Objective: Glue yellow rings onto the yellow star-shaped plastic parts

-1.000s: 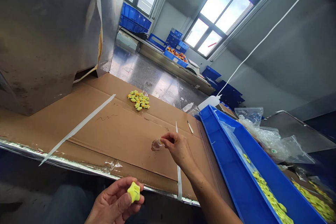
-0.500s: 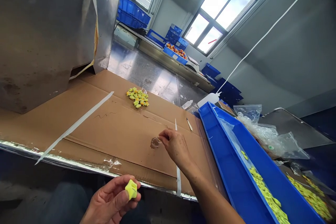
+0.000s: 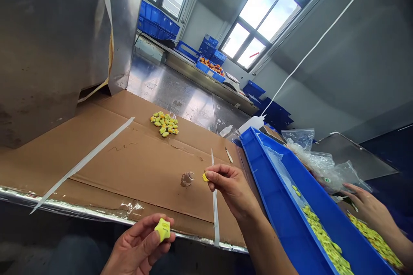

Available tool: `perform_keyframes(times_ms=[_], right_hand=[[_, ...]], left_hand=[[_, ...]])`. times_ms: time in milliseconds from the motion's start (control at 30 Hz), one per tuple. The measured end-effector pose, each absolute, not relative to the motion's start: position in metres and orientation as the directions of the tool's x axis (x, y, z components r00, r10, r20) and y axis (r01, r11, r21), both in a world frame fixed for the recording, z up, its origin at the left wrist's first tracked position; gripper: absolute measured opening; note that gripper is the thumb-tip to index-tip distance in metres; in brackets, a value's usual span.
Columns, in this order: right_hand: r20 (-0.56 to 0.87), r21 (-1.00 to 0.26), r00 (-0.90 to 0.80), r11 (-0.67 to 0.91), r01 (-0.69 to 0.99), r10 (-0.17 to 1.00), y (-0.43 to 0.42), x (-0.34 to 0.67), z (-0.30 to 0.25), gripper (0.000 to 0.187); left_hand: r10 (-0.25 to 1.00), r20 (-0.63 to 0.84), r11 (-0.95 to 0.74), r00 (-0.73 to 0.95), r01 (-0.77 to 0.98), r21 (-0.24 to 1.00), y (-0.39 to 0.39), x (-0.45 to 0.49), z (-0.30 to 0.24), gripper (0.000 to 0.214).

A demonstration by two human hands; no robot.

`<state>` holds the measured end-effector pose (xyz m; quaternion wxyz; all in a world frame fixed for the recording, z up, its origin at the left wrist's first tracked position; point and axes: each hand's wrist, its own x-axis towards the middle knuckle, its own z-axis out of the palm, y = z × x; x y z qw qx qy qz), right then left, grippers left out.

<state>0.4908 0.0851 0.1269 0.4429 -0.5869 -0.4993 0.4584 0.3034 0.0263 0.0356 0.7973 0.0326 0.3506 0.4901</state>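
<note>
My left hand is at the bottom of the view, below the table edge, and grips a soft yellow star-shaped piece. My right hand is above the brown cardboard sheet, pinching a tiny yellow piece between thumb and fingers. A small transparent cup stands on a dark stain just left of those fingers, not touched by them. Farther back lies a heap of yellow and orange pieces.
A long blue bin holding yellow pieces runs along the right. Beyond it, a co-worker's hand reaches over more yellow pieces. A white squeeze bottle, plastic bags and a small tool lie nearby. A steel hood looms at left.
My right hand has moved right, away from the cup, and now shows the tiny yellow piece in its fingertips. A co-worker's hand has entered at the right. My left hand stays about the same.
</note>
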Motion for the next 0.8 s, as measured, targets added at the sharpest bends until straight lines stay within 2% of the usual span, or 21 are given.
perform_keyframes(times_ms=[200,400,800], right_hand=[[-0.237,-0.965,-0.054,-0.241,-0.104,0.97,0.047,0.457,0.127,0.01],[-0.316,-0.947,-0.097,-0.32,-0.021,0.944,0.038,0.439,0.119,0.021],[-0.295,-0.955,-0.13,-0.293,0.042,0.946,0.039,0.43,0.12,0.024]], left_hand=[[0.814,-0.485,0.516,0.319,-0.781,0.352,0.025,0.306,0.041,0.034],[0.826,-0.471,0.502,0.311,-0.786,0.361,0.021,0.304,0.044,0.036],[0.856,-0.39,0.484,0.34,-0.793,0.371,0.019,0.301,0.04,0.031]])
